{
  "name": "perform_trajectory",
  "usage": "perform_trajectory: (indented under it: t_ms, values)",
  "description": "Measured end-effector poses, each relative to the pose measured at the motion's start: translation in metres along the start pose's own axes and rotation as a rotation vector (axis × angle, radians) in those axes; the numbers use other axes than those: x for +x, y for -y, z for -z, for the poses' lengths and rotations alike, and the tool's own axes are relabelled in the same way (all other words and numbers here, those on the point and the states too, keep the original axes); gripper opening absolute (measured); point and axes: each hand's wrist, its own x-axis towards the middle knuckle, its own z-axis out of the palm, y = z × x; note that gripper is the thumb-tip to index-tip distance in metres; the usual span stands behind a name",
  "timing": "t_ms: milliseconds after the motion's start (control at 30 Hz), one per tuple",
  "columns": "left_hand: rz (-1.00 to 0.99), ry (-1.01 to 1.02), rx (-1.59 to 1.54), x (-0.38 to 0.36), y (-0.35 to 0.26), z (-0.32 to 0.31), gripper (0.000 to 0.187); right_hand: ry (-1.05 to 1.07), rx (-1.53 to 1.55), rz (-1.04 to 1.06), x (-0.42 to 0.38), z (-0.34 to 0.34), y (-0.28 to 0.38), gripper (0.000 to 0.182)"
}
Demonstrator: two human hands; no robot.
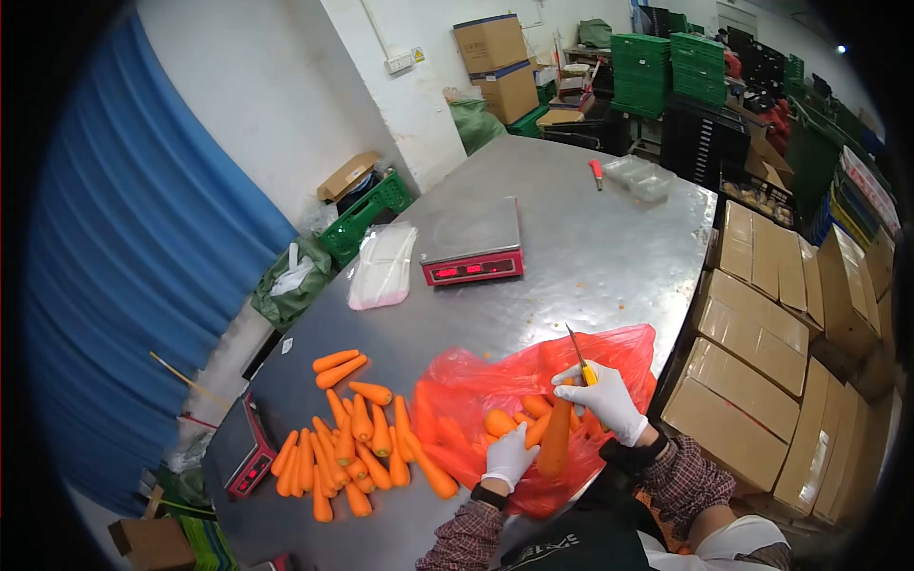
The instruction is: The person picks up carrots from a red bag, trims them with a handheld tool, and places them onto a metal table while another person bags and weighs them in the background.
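My right hand [609,400], in a white glove, grips a knife [587,369] with a yellow handle, its thin blade pointing up and away. A large carrot [554,443] hangs upright just below its fingers, the upper end against them. My left hand [509,459], also gloved, is closed at a carrot [538,430] beside the large one; its fingertips are partly hidden. Both hands are over a red plastic bag [457,381] holding several carrots. Left of the bag, a pile of loose carrots [333,452] lies on the metal table [562,257].
A red scale [476,243] stands mid-table beside a stack of clear bags [384,266]. Another scale [243,452] is at the left edge. A red-handled knife [596,173] and clear trays [640,178] lie at the far end. Cardboard boxes [738,381] line the right side.
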Motion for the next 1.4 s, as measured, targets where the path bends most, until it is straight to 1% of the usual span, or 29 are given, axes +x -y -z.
perform_trajectory:
  t_ms: [33,100,133,167,233,300,333,367,433,467,500,567,600,633,667,700,733,767,800,833,900,933,967,1033,1167,1233,1300,1367,1400]
  values:
    - [-0.008,0.004,-0.003,0.004,0.002,-0.005,0.068,-0.038,-0.001,0.010,0.002,0.002,-0.005,0.026]
    - [-0.067,0.071,0.160,0.011,0.008,-0.011,0.063,-0.076,0.000,0.026,0.000,0.009,-0.009,0.026]
    - [-0.124,-0.039,-0.009,0.005,0.012,-0.003,0.063,-0.091,0.029,0.004,-0.002,0.014,-0.009,0.025]
    - [-0.111,-0.151,-0.119,-0.002,0.014,0.004,0.063,-0.109,0.060,-0.013,-0.003,0.020,-0.008,0.023]
    - [-0.099,-0.256,-0.531,-0.012,0.024,0.022,0.058,-0.119,0.059,-0.029,-0.010,0.026,-0.002,0.023]
    - [0.103,0.163,-1.171,-0.036,0.009,0.082,0.061,-0.107,0.054,-0.062,-0.018,0.025,0.002,0.022]
    - [0.116,0.272,-1.263,-0.044,0.007,0.095,0.067,-0.017,0.044,-0.059,-0.020,0.022,0.004,0.022]
    - [0.125,0.261,-1.264,-0.056,0.000,0.101,0.067,0.080,0.033,-0.053,-0.021,0.016,0.008,0.022]
    - [-0.096,0.330,-1.473,-0.076,-0.022,0.110,0.076,0.236,-0.026,-0.025,-0.031,-0.003,0.023,0.024]
    - [-0.162,0.361,-1.470,-0.081,-0.032,0.111,0.088,0.300,-0.015,0.001,-0.033,-0.013,0.021,0.023]
    - [-0.101,0.395,-1.469,-0.090,-0.032,0.110,0.092,0.360,-0.005,0.028,-0.036,-0.023,0.020,0.022]
    - [-0.081,0.466,-1.569,-0.101,-0.030,0.100,0.081,0.455,-0.268,0.003,-0.043,-0.038,0.021,0.028]
    - [-0.083,0.461,-1.567,-0.104,-0.031,0.102,0.081,0.449,-0.249,-0.105,-0.049,-0.042,0.034,0.032]
    - [-0.103,0.417,-1.516,-0.108,-0.035,0.105,0.077,0.440,-0.232,-0.213,-0.057,-0.044,0.050,0.035]
    - [-0.121,0.372,-1.466,-0.112,-0.038,0.108,0.072,0.442,-0.235,-0.210,-0.062,-0.045,0.050,0.035]
    - [-0.124,0.364,-1.468,-0.115,-0.040,0.106,0.072,0.305,-0.325,0.199,-0.068,-0.047,0.046,0.036]
    - [-0.066,0.086,-1.318,-0.119,-0.043,0.103,0.069,0.161,-0.401,0.607,-0.074,-0.048,0.041,0.036]
    - [-0.004,-0.182,-1.152,-0.123,-0.046,0.101,0.065,0.172,-0.398,0.610,-0.080,-0.046,0.036,0.036]
    - [0.002,-0.340,-1.005,-0.122,-0.053,0.109,0.065,0.153,-0.549,0.617,-0.087,-0.040,0.030,0.035]
    - [0.005,-0.352,-1.002,-0.120,-0.050,0.112,0.065,0.132,-0.701,0.626,-0.092,-0.035,0.024,0.037]
    - [-0.100,-0.761,-0.441,-0.117,-0.046,0.116,0.068,0.143,-0.759,0.624,-0.101,-0.035,0.016,0.038]
    - [-0.136,-0.846,-0.319,-0.117,-0.047,0.121,0.069,0.142,-0.784,0.629,-0.105,-0.035,0.017,0.038]
    - [-0.137,-0.844,-0.317,-0.118,-0.049,0.126,0.069,0.138,-0.808,0.634,-0.107,-0.035,0.017,0.038]
    - [-0.189,-0.920,-0.159,-0.120,-0.051,0.133,0.066,0.125,-0.814,0.654,-0.110,-0.037,0.023,0.039]
    - [-0.223,-0.924,-0.167,-0.124,-0.047,0.135,0.065,0.103,-0.796,0.654,-0.112,-0.039,0.026,0.036]
    - [-0.240,-0.880,-0.138,-0.125,-0.044,0.135,0.067,0.100,-0.779,0.653,-0.103,-0.034,0.016,0.035]
    - [-0.241,-0.873,-0.186,-0.131,-0.043,0.128,0.067,-0.185,-0.841,0.473,-0.082,-0.026,-0.004,0.035]
    - [-0.241,-0.873,-0.234,-0.129,-0.041,0.130,0.067,-0.181,-0.862,0.470,-0.081,-0.020,-0.002,0.035]
    - [-0.244,-0.832,-0.233,-0.132,-0.043,0.133,0.067,-0.097,-0.799,0.539,-0.086,-0.020,0.001,0.035]
